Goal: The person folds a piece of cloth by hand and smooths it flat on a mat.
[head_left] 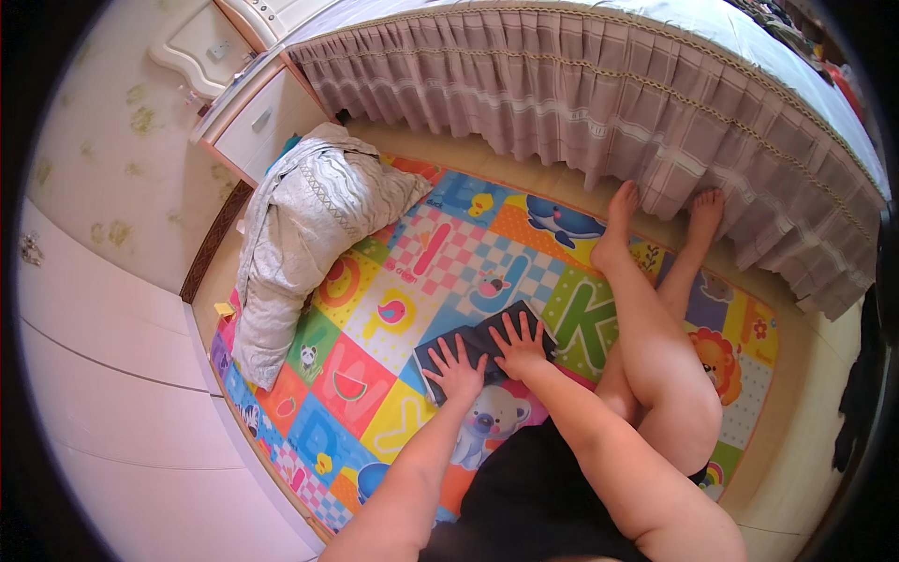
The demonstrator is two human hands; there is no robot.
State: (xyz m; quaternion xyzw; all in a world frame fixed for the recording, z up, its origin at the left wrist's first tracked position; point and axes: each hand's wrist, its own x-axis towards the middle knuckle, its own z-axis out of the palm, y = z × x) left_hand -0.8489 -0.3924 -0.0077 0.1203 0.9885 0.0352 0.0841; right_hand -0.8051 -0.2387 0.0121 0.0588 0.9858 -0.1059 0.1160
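A flat, dark grey rectangular item (pixel 476 343) lies on the colourful play mat (pixel 370 323) in front of me, with a lighter edge along its near left side. I cannot tell whether it is folded cloth or an open book. My left hand (pixel 457 373) rests flat on its left half, fingers spread. On its right half, my right hand (pixel 520 348) lies palm down, also with the fingers apart. Neither hand grips anything. A dip or crease runs across the item between the two hands.
My bare legs (pixel 660 347) stretch over the mat to the right. A bundled pale quilt (pixel 304 225) sits at the left, beside a white nightstand (pixel 267 122). Beyond stands a bed with a pleated skirt (pixel 562 103). White panels (pixel 112 375) line the left side.
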